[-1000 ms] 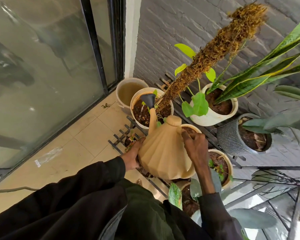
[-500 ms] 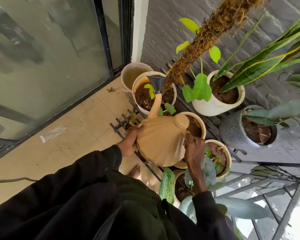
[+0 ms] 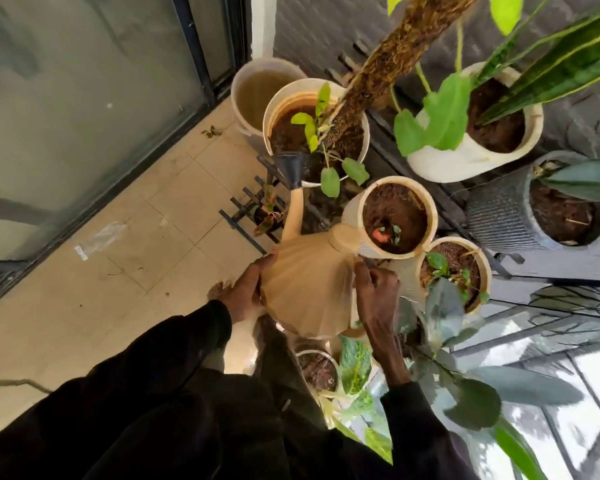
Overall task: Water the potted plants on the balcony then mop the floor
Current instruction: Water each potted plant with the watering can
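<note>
I hold a beige ribbed watering can [image 3: 309,289] in both hands above the plant rack. My left hand [image 3: 246,289] cups its left side, thumb on top. My right hand [image 3: 378,296] grips the handle on the can's right side. The spout runs up to a black rose [image 3: 293,168], which sits at the near rim of the cream pot [image 3: 274,109] holding a moss pole [image 3: 388,60]. No water stream shows. Two small cream pots [image 3: 354,206] [image 3: 484,268] with seedlings stand just right of the can.
A bucket of water [image 3: 238,88] stands by the glass door [image 3: 84,98]. A white pot [image 3: 465,164] with a snake plant and a grey ribbed pot [image 3: 499,216] sit at the right on a black metal rack [image 3: 239,223]. Beige floor tiles [image 3: 136,271] lie to the left.
The can has drawn back toward me, so its rose has moved from over the moss-pole pot's soil to the pot's near rim. Both hands keep their hold.
</note>
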The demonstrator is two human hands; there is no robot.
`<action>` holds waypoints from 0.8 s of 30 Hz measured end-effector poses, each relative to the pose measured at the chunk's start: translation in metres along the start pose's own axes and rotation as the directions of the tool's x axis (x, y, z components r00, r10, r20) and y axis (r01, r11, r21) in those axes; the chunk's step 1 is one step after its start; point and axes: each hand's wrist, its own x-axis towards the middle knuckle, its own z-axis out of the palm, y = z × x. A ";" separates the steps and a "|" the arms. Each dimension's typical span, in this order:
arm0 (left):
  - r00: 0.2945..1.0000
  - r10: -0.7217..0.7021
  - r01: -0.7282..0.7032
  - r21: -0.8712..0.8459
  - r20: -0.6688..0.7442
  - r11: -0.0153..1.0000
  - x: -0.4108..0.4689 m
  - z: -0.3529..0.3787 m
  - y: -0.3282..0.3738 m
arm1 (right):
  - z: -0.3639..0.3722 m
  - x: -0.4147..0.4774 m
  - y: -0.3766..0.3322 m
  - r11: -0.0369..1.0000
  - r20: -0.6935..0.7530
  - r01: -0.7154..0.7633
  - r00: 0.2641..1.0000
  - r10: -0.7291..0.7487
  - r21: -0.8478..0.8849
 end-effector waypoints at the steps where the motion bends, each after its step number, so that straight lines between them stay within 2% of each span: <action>1: 1.000 -0.024 0.024 -0.018 -0.015 1.000 0.007 -0.008 -0.005 | 0.007 0.001 0.005 1.000 0.017 -0.019 1.000 0.020 -0.025; 6: 0.972 -0.163 0.142 -0.133 -0.169 0.981 0.052 -0.034 -0.029 | 0.053 0.011 0.033 0.993 0.062 -0.045 0.997 0.052 -0.111; 10: 0.950 -0.148 0.111 -0.149 -0.275 0.983 0.084 -0.047 -0.042 | 0.086 0.024 0.044 0.990 0.123 -0.031 0.991 0.049 -0.140; 18: 0.938 -0.287 0.258 -0.162 -0.194 0.953 0.121 -0.066 -0.035 | 0.130 0.057 0.048 0.985 0.182 -0.004 0.983 0.037 -0.175; 24: 0.937 -0.308 0.284 -0.155 -0.163 0.946 0.136 -0.071 -0.022 | 0.145 0.069 0.041 0.981 0.200 -0.023 0.978 0.062 -0.193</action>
